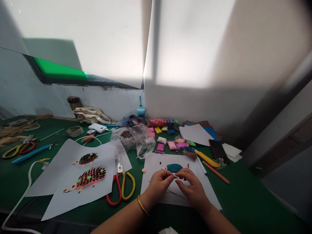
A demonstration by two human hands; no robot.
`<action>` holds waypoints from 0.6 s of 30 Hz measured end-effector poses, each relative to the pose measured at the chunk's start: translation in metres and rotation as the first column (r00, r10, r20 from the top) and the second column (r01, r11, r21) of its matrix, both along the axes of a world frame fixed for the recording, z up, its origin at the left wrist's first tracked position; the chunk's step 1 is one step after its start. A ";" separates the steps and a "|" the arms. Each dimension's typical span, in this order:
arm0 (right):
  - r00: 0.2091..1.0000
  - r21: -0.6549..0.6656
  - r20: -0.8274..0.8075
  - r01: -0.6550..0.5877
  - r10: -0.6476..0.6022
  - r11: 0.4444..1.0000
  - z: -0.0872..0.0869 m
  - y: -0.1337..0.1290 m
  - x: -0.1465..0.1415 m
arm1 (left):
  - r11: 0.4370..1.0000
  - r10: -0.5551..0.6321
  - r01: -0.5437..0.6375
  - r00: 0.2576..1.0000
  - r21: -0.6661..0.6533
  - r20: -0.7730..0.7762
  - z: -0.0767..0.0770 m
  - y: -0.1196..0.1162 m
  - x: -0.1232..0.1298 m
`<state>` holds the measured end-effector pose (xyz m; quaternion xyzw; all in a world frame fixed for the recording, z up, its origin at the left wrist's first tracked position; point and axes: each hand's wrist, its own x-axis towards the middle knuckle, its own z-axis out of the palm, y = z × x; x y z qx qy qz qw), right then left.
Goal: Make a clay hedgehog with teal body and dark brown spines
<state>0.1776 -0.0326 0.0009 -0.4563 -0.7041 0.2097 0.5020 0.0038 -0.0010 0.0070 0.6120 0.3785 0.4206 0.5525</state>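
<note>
My left hand [159,184] and my right hand [192,188] meet over a white sheet of paper [152,160], fingertips almost touching. Each hand is closed in a pinch around something too small to make out. Just beyond the fingers, a blue clay body [174,168] with a pinkish pointed end lies on the sheet. A small dark ball [160,163] and a little brown curl [188,165] rest near it. Beside the sheet's left edge sits a flat peach clay disc [143,170]. A gold bangle circles my left wrist.
Scissors with red and yellow handles [123,182] lie left of my hands. Farther left are papers bearing clay hedgehogs [91,177]. Clay packets [160,148] and a crumpled plastic bag [133,138] spread behind. To the right are a yellow cutter [207,159], an orange pencil [216,173] and a phone [218,150].
</note>
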 end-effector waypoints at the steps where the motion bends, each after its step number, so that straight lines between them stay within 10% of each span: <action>1: 1.000 -0.008 0.004 -0.001 0.001 1.000 0.000 0.000 0.000 | 1.000 0.017 -0.017 1.000 0.021 -0.025 -0.001 0.000 0.000; 18: 0.989 0.111 0.140 0.032 -0.047 0.993 0.001 -0.005 -0.007 | 0.980 0.020 0.029 0.971 0.199 -0.239 -0.006 -0.004 0.002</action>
